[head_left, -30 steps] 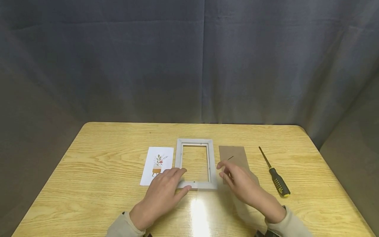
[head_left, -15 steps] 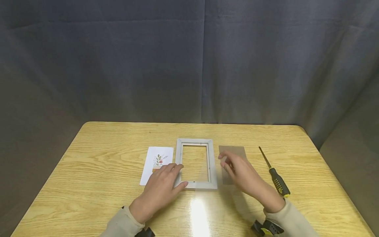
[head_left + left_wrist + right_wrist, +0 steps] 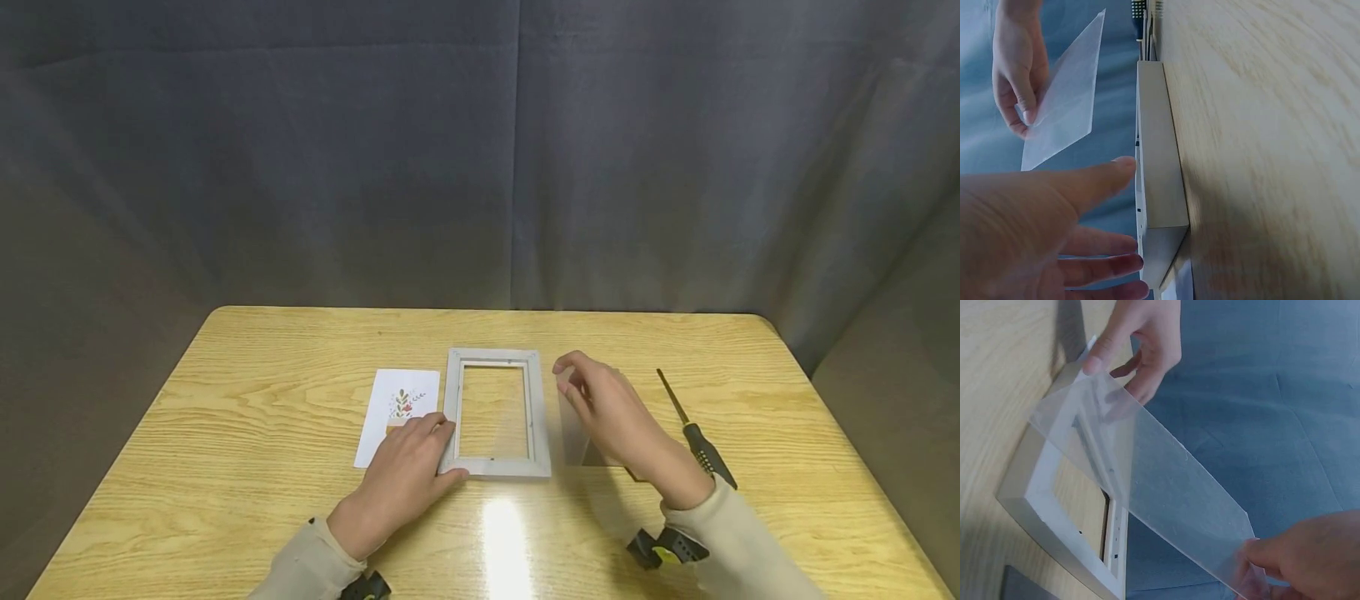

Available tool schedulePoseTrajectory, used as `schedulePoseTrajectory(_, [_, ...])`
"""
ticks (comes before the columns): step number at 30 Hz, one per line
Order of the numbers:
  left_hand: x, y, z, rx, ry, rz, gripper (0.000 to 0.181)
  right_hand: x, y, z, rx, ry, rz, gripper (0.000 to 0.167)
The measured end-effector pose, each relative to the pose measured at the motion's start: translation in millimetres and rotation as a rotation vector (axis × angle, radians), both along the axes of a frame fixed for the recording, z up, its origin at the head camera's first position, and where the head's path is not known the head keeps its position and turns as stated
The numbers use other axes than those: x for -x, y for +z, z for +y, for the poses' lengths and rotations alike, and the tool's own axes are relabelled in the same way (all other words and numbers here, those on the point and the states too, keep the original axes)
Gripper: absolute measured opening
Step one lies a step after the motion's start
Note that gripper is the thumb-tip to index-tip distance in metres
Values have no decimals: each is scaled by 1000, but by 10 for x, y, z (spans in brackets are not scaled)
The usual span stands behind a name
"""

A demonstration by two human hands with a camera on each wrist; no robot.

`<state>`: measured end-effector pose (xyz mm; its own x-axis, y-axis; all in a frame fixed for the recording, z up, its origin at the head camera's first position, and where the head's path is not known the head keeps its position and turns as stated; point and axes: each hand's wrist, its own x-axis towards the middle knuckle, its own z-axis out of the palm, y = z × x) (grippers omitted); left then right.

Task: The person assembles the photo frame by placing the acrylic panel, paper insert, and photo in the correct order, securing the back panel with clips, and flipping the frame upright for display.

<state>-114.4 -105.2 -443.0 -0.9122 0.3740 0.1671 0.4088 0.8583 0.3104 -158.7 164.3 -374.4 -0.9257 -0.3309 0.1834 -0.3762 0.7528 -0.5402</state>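
A white picture frame (image 3: 540,417) lies on the table, its opening showing the wood beneath. My left hand (image 3: 405,475) rests at the frame's near left corner, thumb and fingers fairly straight along its edge. My right hand (image 3: 618,417) pinches one end of a clear pane (image 3: 1172,475) between thumb and fingers. The pane is held tilted above the frame, apart from the table, as the right wrist view shows. It is hardly visible in the head view. A card with a printed potted plant (image 3: 382,400) lies left of the frame, partly covered by my left hand.
A brown backing board (image 3: 573,433) lies right of the frame, mostly hidden below my right hand. Farther right is a screwdriver (image 3: 697,437) with a black and yellow handle, its end beside my sleeve. A dark curtain (image 3: 480,167) hangs behind the table.
My right hand has moved slightly away from me with the pane, covering more of the backing board. My left hand has shifted a little left along the frame. The frame has stayed in place.
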Motion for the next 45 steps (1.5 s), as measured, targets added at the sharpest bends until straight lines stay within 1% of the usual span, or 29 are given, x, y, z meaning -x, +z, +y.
schedulePoseTrajectory(5, [3, -9, -1, 11, -16, 15, 60, 56, 63, -16, -1, 0, 33, 16])
schedulePoseTrajectory(13, [34, -28, -10, 95, -41, 67, 53, 139, 151, -69, 0, 4, 76, 16])
schedulePoseTrajectory(25, [28, -44, -14, 118, -38, 74, 55, 314, 220, -196, -7, -3, 112, 14])
schedulePoseTrajectory(30, [28, -34, -17, 114, -35, 73, 55, 390, 197, -256, -4, 12, 122, 13])
schedulePoseTrajectory(34, [28, -25, -22, 110, -33, 70, 56, 438, 139, -313, -15, 32, 105, 14])
schedulePoseTrajectory(37, [25, -20, -24, 108, -36, 68, 56, 451, 89, -347, -27, 49, 96, 14])
schedulePoseTrajectory(41, [25, -21, -24, 107, -40, 67, 56, 472, 23, -378, -36, 77, 104, 13])
schedulePoseTrajectory(45, [25, -19, -20, 102, -40, 66, 57, 492, -36, -390, -46, 96, 82, 12])
